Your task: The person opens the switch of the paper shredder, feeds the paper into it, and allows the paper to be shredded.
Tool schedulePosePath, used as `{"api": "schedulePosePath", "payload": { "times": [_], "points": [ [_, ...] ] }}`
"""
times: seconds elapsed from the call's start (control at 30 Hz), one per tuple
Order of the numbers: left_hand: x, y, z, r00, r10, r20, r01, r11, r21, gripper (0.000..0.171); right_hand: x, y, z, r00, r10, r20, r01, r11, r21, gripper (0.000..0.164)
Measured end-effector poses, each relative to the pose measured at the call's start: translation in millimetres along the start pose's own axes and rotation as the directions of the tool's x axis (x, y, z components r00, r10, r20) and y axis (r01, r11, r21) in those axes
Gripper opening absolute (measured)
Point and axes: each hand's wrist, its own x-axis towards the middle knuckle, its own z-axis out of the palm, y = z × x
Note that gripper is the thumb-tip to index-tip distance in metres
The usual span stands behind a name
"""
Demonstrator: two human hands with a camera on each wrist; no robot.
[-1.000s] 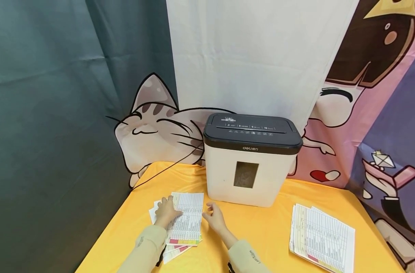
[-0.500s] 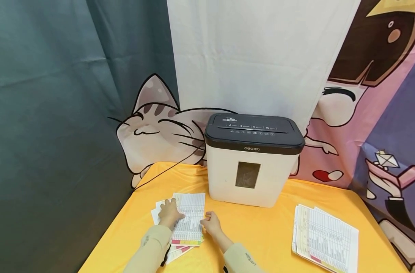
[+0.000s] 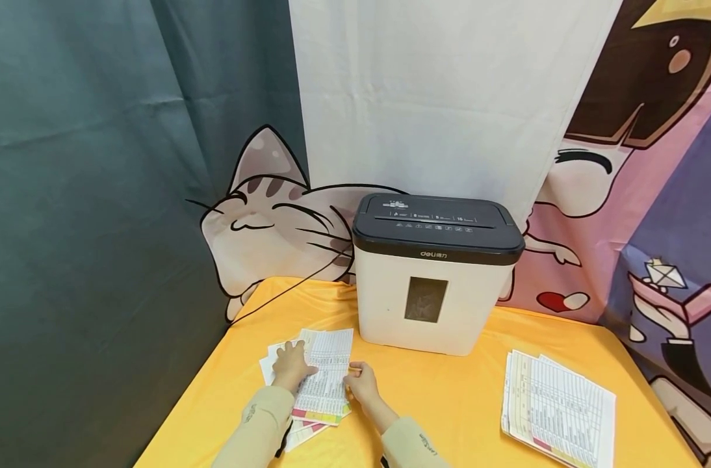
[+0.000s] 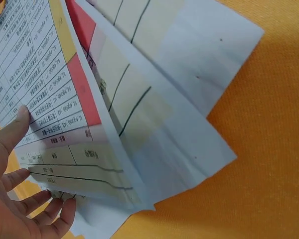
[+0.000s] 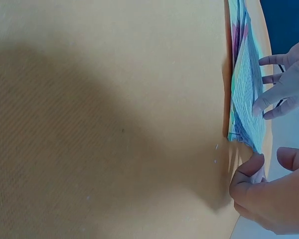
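Note:
A printed sheet of paper (image 3: 329, 380) with a red, yellow and green strip lies on top of a fanned pile of sheets on the yellow cloth. My left hand (image 3: 291, 365) rests with spread fingers on its left side; in the left wrist view the thumb (image 4: 21, 122) touches the print and the other fingers reach the sheet's edge. On the opposite side, my right hand (image 3: 362, 382) pinches the sheet's right edge. The right wrist view shows that sheet (image 5: 249, 99) lifted and bowed, its corner between the right thumb and curled index finger.
A paper shredder (image 3: 434, 292) with a black top and white bin stands behind the pile, against the hanging cloth. A second stack of printed sheets (image 3: 560, 403) lies at the right of the yellow tablecloth (image 3: 426, 396). A black cord (image 3: 285, 292) runs left of the shredder.
My right hand has moved in from beside the pile to the sheet's right edge and pinches it. The top sheet has tilted and shifted slightly. My left hand stays on the pile.

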Motion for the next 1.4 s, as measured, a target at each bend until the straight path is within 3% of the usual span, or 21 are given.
{"api": "schedulePosePath", "payload": {
  "times": [0.13,0.23,0.27,0.37,0.6,0.83,1.0,1.1,1.2,1.3,1.4],
  "points": [
    [-1.1,0.4,1.0,1.0,0.016,0.004,-0.016,1.0,0.026,0.072,-1.7,3.7,3.7,0.999,0.033,0.029,-0.035,0.998,0.053,0.034],
    [-2.2,0.9,1.7,1.0,0.027,-0.004,-0.027,0.999,0.036,0.07,-1.6,13.4,7.4,0.998,0.004,0.061,-0.007,0.999,0.05,0.02],
    [-2.6,1.2,1.9,1.0,0.03,-0.007,-0.03,0.999,0.035,0.07,0.8,21.0,8.2,0.996,-0.045,0.082,0.041,0.998,0.057,0.015],
    [-3.5,2.2,2.2,0.999,0.037,-0.015,-0.037,0.999,0.026,0.07,-0.3,27.1,10.3,0.993,-0.1,0.068,0.099,0.995,0.016,0.018],
    [-4.7,3.6,4.1,0.999,0.039,0.005,-0.039,0.999,0.025,0.075,-9.8,12.4,5.2,0.997,-0.057,-0.044,0.051,0.989,-0.141,0.018],
    [-0.6,-0.9,7.3,0.998,0.065,0.007,-0.066,0.997,0.044,0.073,-7.9,7.7,-10.8,0.998,-0.057,-0.037,0.047,0.975,-0.218,0.018],
    [3.7,-6.3,7.7,0.991,0.126,-0.042,-0.127,0.992,-0.02,0.069,-3.2,5.7,-28.0,0.994,-0.082,0.07,0.097,0.961,-0.261,0.017],
    [4.5,-6.5,0.9,0.982,0.169,-0.087,-0.175,0.982,-0.071,0.069,0.1,2.7,-38.6,0.978,-0.123,0.167,0.172,0.93,-0.325,0.018],
    [6.1,-6.9,-7.1,0.975,0.187,-0.12,-0.2,0.974,-0.109,0.073,2.1,-4.2,-46.7,0.95,-0.155,0.271,0.25,0.897,-0.365,0.018],
    [8.1,-8.3,-15.3,0.973,0.205,-0.103,-0.221,0.958,-0.185,0.075,2.4,-12.9,-52.8,0.915,-0.169,0.366,0.31,0.875,-0.372,0.018],
    [10.6,-11.4,-23.6,0.952,0.304,-0.025,-0.296,0.902,-0.315,0.072,1.3,-18.5,-59.1,0.874,-0.168,0.456,0.365,0.846,-0.388,0.018]
  ]
}}
